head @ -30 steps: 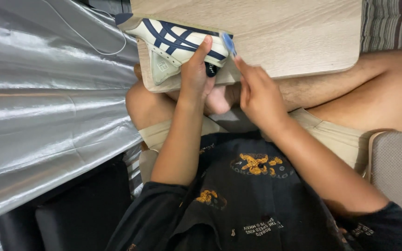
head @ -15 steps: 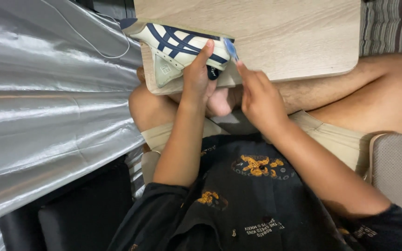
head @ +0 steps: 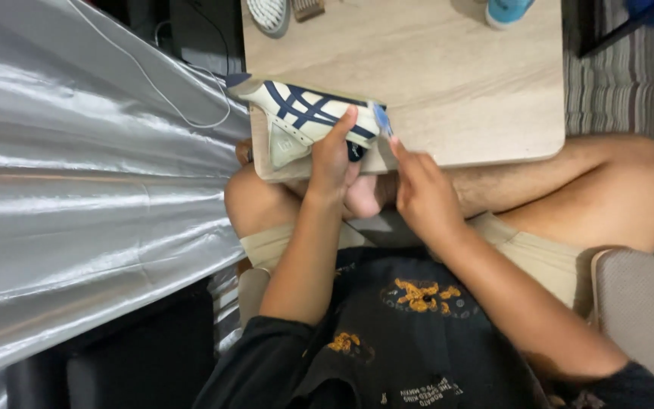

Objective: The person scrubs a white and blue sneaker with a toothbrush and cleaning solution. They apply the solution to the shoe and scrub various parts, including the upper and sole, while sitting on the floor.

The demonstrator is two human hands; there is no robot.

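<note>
A cream sneaker (head: pixel 297 113) with navy stripes lies on its side at the near edge of a low wooden table (head: pixel 456 83). My left hand (head: pixel 333 159) grips it from below, with the thumb up over its side. My right hand (head: pixel 418 189) reaches to the shoe's heel end, and its fingertips pinch a small blue tab (head: pixel 380 118) there. Both forearms rise from my lap, where I sit cross-legged in a black printed shirt and beige shorts.
Shiny silver fabric (head: pixel 77 189) with a white cable (head: pixel 168 98) on it fills the left side. A brush (head: pixel 270 11) and a teal shoe (head: pixel 505 9) sit at the table's far edge. A striped rug (head: pixel 630 91) lies to the right and a grey cushion (head: pixel 630 303) at my right hip.
The view has tipped upward, so more of the table's far side shows and the sneaker sits lower in the frame. Both hands keep their hold on the shoe.
</note>
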